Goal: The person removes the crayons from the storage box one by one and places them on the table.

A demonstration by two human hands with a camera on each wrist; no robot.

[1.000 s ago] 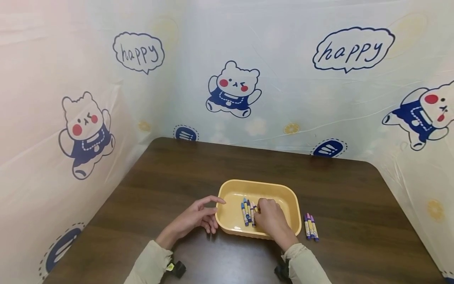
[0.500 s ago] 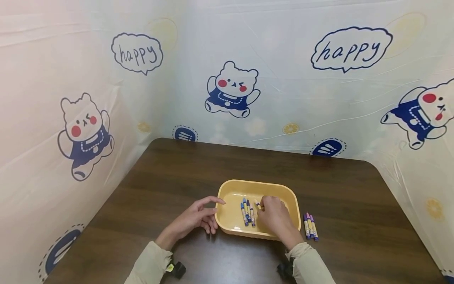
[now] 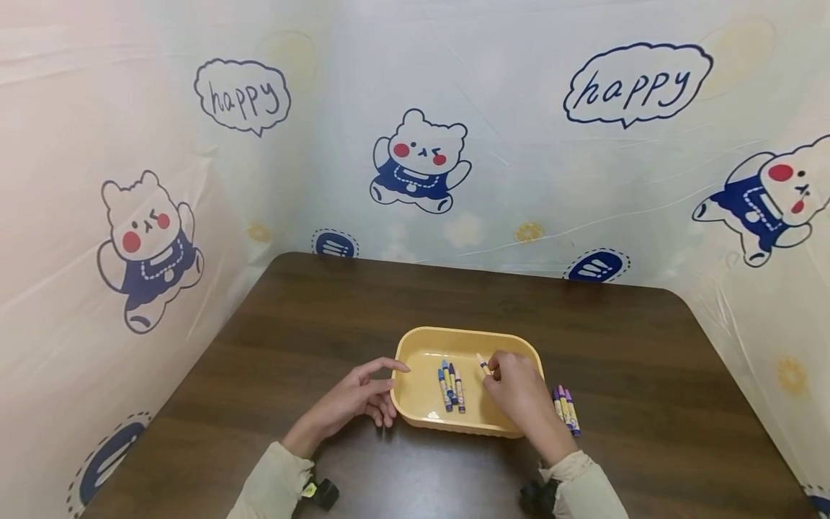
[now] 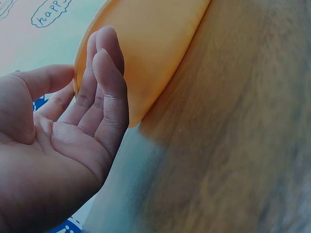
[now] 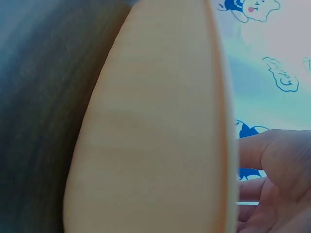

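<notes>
My left hand [image 3: 353, 396] holds the left end of a yellow plastic tray [image 3: 470, 333], its thumb outside the rim and index finger over it. In the left wrist view the left hand [image 4: 73, 116] has its other fingers along the tray's outer wall. Inside the tray, my right hand [image 3: 519, 386] pinches a pale-tipped crayon [image 3: 483, 365], tilted, its lower part hidden by the fingers. Several crayons [image 3: 452, 389] with blue and pale tips lie in a group left of it. The tray wall [image 5: 150, 121] hides the right fingertips in the right wrist view.
Several purple- and pink-tipped crayons [image 3: 566, 411] lie side by side on the dark wooden table [image 3: 324, 303], just right of the tray; the right forearm partly overlaps them. A printed cloth [image 3: 519, 144] hangs around the back and sides of the table.
My right hand has drawn one pale-tipped crayon away from the group, moving right within the tray. The left hand keeps its place on the rim. The view has shifted slightly.
</notes>
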